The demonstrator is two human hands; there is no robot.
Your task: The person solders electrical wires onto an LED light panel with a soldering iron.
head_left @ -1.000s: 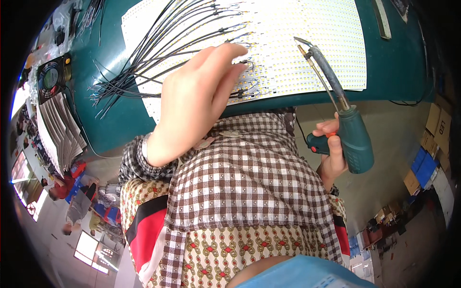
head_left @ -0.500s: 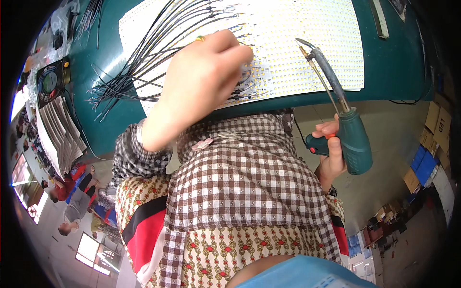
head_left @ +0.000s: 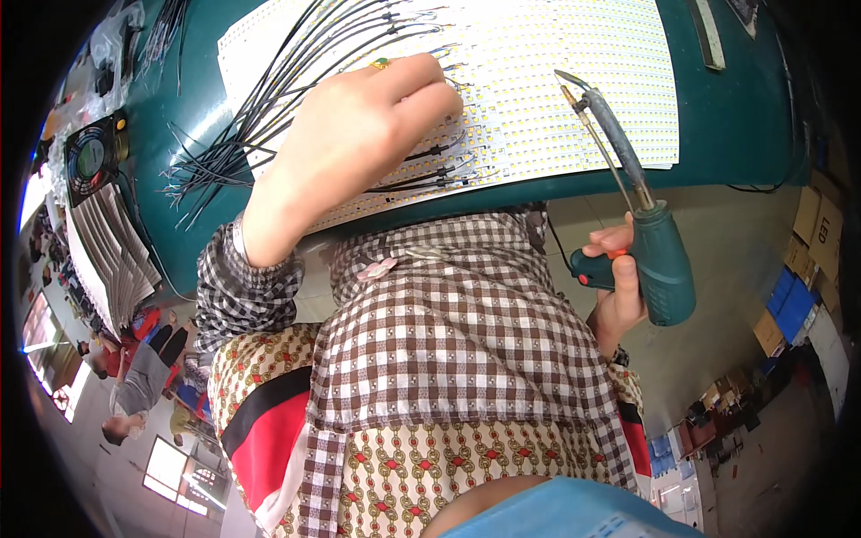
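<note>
My left hand (head_left: 354, 130), with a green-stoned ring, is curled over a white LED board (head_left: 610, 99) dotted with rows of small yellow chips. Its fingers are closed, and the fingertips are hidden beneath it, so whatever they hold does not show. A fan of thin black wires (head_left: 269, 103) spreads across the board's left part, their coloured ends lying along the chip rows near those fingers. My right hand (head_left: 621, 300) grips a green soldering gun (head_left: 666, 269) by its handle at the table's front edge. The soldering gun's tip points up and left, above the board.
A green table (head_left: 731, 117) carries the board. On its left are a small black fan (head_left: 91, 152), a stack of white sheets (head_left: 108, 247) and more wires (head_left: 166, 40). A metal strip (head_left: 707, 36) lies far right. Cardboard boxes (head_left: 821, 229) stand at right; people are beyond the left side.
My left hand has shifted slightly left, uncovering more wire ends along the board's near edge. My right hand and the soldering gun have hardly moved.
</note>
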